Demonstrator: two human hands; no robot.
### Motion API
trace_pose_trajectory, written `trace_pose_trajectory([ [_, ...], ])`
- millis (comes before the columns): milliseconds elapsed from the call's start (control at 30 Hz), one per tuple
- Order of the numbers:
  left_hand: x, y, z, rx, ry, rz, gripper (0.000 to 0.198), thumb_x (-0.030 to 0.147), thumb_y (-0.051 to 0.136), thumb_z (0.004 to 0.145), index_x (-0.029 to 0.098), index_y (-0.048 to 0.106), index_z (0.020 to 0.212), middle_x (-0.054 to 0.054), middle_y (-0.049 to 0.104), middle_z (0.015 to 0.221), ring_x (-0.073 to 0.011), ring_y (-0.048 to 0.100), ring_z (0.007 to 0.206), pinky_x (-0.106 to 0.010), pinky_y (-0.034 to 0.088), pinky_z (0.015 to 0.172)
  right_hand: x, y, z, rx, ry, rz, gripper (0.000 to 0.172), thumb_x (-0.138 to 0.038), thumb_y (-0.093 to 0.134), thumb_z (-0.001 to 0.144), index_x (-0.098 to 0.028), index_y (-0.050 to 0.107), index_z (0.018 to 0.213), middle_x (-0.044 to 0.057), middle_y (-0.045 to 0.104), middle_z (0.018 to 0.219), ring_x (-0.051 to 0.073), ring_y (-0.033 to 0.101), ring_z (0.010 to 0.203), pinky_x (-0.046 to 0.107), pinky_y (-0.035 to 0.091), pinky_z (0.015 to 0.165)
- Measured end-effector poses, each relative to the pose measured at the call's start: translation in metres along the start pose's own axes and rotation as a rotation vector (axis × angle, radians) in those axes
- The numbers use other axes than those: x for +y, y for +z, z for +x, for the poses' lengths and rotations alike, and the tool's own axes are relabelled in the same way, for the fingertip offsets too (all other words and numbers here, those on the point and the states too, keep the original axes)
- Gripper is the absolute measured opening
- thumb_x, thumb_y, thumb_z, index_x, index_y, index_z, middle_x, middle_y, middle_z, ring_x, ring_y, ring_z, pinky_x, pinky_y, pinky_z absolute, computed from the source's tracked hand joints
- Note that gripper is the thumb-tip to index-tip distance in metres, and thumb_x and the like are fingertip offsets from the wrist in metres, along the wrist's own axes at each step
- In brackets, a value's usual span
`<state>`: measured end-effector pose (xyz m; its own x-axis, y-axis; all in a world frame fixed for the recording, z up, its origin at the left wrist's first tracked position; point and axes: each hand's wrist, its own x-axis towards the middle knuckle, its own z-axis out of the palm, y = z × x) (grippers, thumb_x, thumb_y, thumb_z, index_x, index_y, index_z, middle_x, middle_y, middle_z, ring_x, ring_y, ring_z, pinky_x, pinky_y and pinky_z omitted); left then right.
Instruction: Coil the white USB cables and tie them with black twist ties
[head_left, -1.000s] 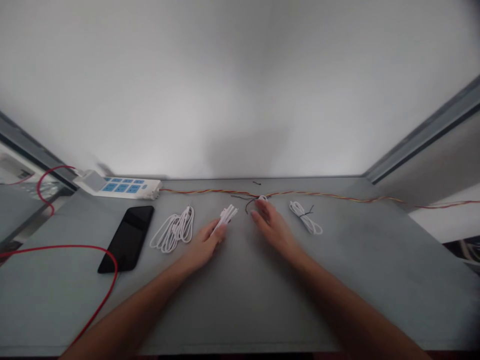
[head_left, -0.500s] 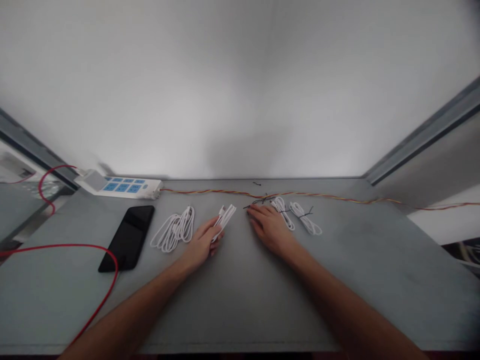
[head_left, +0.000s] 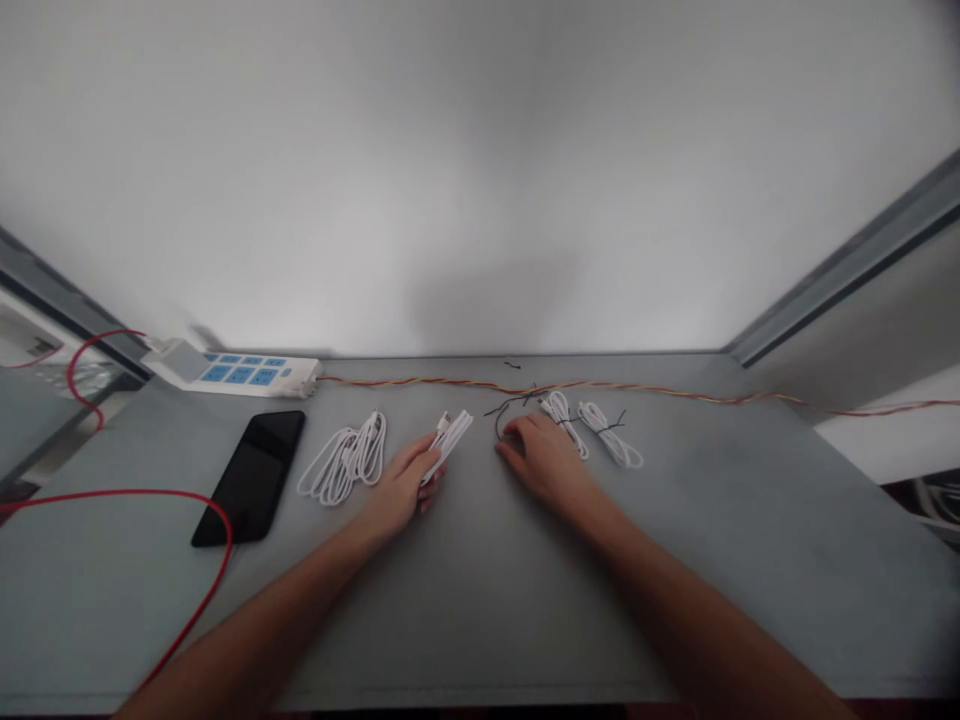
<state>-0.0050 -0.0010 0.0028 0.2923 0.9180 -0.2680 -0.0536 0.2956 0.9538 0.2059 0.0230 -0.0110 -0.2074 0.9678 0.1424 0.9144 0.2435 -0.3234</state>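
Grey tabletop point(head_left: 675, 560): your left hand point(head_left: 401, 485) pinches bundled white cables point(head_left: 451, 443); your right hand point(head_left: 544, 462) curls beside 2 white cable coils point(head_left: 600, 430), its grip on the dark wire point(head_left: 498, 420) unclear.

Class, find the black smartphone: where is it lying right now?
In the head view, the black smartphone lies on the person's left, just left of the coiled white cable, below the power strip and inside the curve of the red cable.

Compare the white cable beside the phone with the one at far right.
The white coil beside the phone is wider and looser; the white bundle is narrower and tighter. The bundle has a dark wire tied around it; no tie shows on the coil. Both lie on the grey table.
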Motion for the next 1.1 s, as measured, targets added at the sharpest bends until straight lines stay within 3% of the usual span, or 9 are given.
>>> trace_pose_trajectory([
  [167, 0.001, 0.001, -0.001, -0.049, 0.016, -0.006, 0.046, 0.049, 0.056, 0.080, 0.013, 0.055, 0.110, 0.005, 0.041, 0.070, -0.0057, 0.033, 0.048, -0.019, 0.029, 0.040, 0.002, -0.005, 0.001, -0.063, 0.018, -0.049, 0.016, -0.022, 0.052, 0.090, -0.016, 0.067, 0.089, 0.010, 0.066, 0.091, 0.024, 0.061, 0.088, 0.033, 0.044, 0.076],
  [367, 0.000, 0.001, -0.001, -0.122, 0.004, -0.016, 0.059, 0.051, 0.059, 0.080, 0.015, 0.051, 0.126, 0.005, 0.040, 0.068, -0.0055, 0.032, 0.048, -0.020, 0.030, 0.042, -0.001, -0.008, -0.002, 0.037, 0.011, 0.074, 0.013, -0.021, 0.051, 0.089, -0.017, 0.063, 0.089, 0.008, 0.067, 0.087, 0.020, 0.062, 0.080, 0.030, 0.044, 0.071],
  [533, 0.000, 0.002, -0.006, -0.216, -0.032, -0.079, 0.071, 0.051, 0.061, 0.080, 0.018, 0.040, 0.140, 0.005, 0.042, 0.067, -0.0053, 0.030, 0.047, -0.020, 0.028, 0.042, -0.013, -0.002, -0.009, 0.017, -0.242, 0.295, 0.012, -0.024, 0.051, 0.090, -0.017, 0.060, 0.085, 0.006, 0.066, 0.080, 0.017, 0.060, 0.073, 0.028, 0.045, 0.066],
  [633, 0.001, 0.002, -0.007, -0.233, -0.052, -0.097, 0.073, 0.050, 0.061, 0.081, 0.018, 0.036, 0.142, 0.005, 0.043, 0.066, -0.0053, 0.029, 0.047, -0.020, 0.029, 0.043, -0.019, 0.001, -0.014, 0.015, -0.307, 0.411, 0.011, -0.023, 0.053, 0.089, -0.017, 0.061, 0.085, 0.005, 0.065, 0.079, 0.016, 0.060, 0.070, 0.027, 0.046, 0.065],
  [833, -0.002, 0.001, -0.002, -0.207, -0.032, -0.087, 0.063, 0.050, 0.064, 0.078, 0.014, 0.055, 0.128, 0.005, 0.041, 0.064, -0.0039, 0.029, 0.045, -0.019, 0.027, 0.042, -0.024, 0.000, -0.015, -0.071, -0.234, 0.627, 0.012, -0.018, 0.057, 0.084, -0.018, 0.067, 0.091, 0.004, 0.068, 0.084, 0.014, 0.060, 0.070, 0.025, 0.047, 0.065],
  [967, -0.005, 0.002, 0.000, -0.188, 0.027, -0.077, 0.052, 0.047, 0.063, 0.080, 0.015, 0.061, 0.121, 0.005, 0.041, 0.062, -0.0047, 0.030, 0.047, -0.019, 0.030, 0.043, -0.026, 0.002, -0.014, -0.172, -0.128, 0.789, 0.019, -0.025, 0.053, 0.087, -0.018, 0.069, 0.095, 0.003, 0.070, 0.086, 0.015, 0.062, 0.074, 0.026, 0.047, 0.068],
  [1100, -0.006, 0.003, 0.000, -0.159, 0.052, -0.033, 0.049, 0.046, 0.064, 0.080, 0.015, 0.065, 0.118, 0.004, 0.044, 0.061, -0.0056, 0.031, 0.047, -0.020, 0.031, 0.044, -0.028, 0.002, -0.014, -0.276, -0.150, 0.897, 0.024, -0.030, 0.049, 0.088, -0.018, 0.071, 0.088, 0.001, 0.068, 0.077, 0.016, 0.060, 0.075, 0.027, 0.046, 0.070],
])
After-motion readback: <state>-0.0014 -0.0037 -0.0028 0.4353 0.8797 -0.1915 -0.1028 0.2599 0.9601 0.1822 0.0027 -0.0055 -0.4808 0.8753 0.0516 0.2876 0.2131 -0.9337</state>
